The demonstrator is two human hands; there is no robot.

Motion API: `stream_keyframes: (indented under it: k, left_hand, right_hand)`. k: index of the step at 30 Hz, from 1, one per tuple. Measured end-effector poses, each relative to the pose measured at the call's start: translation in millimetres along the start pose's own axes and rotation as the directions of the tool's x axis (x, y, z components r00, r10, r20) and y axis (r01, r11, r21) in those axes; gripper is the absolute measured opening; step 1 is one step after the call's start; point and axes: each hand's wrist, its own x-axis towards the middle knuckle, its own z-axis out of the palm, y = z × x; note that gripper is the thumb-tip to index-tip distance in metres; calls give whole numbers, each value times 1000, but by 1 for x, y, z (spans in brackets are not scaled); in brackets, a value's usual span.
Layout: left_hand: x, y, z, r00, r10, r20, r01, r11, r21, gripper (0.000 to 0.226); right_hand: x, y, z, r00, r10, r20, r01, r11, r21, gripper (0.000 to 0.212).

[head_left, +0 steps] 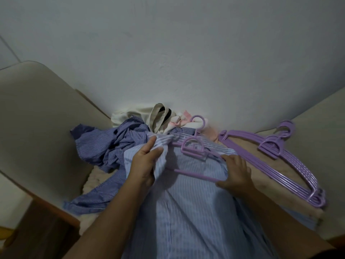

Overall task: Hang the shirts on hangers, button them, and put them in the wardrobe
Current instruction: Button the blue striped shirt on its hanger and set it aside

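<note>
Shirt (186,212) lies w/ hanger (194,148) inside; your left hand (147,165) pinches its left front, right hand (235,174) grips right side.

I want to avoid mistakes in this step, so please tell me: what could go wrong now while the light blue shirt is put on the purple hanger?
The left hand pinches only a fold of the light blue shirt, so it may slip off the purple hanger. The right hand works close to the stack of spare hangers, which could get knocked.
</note>
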Motion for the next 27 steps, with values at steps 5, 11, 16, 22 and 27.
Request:
stream_keyframes:
  k: [5, 11, 16, 22, 27]
  left_hand:
    - [12, -40, -59, 990, -122, -71, 141, 821, 553, 56]
    - [17, -53, -52, 873, 463, 154, -337, 343, 877, 66]
    - [43, -52, -35, 759, 370, 536, -525, -140, 840, 90]
    - [70, -52, -33, 839, 111, 532, -484, -295, 824, 114]
    - [81, -53, -39, 816, 102, 570, -505, -356, 786, 115]
  right_hand:
    - [10, -6, 22, 999, -27, 43, 30, 997, -65, 99]
    - [23, 5, 19, 999, -19, -50, 27, 988, 151, 121]
    - [29, 20, 11, 983, 177, -57, -149, 932, 330, 79]
    - [37, 45, 13, 942, 305, 138, -329, 765, 553, 34]
    - [35, 53, 17, 891, 424, 163, -419, 633, 651, 28]
